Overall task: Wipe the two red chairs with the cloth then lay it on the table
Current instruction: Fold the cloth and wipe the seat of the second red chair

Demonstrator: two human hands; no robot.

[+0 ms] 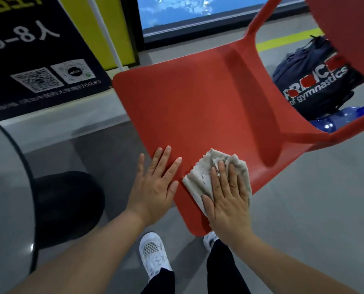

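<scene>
The right hand [227, 200] lies flat, fingers extended, pressing a crumpled beige cloth [200, 177] onto the near corner of the red plastic chair seat [198, 107]. The left hand [155, 183] rests open and empty, palm down, on the seat's left edge just beside the cloth. The grey round table [5, 187] stands at left.

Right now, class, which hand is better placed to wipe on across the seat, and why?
The right hand: it lies flat on the cloth, pressing it to the seat. The left hand is bare, resting flat at the seat's edge.
</scene>
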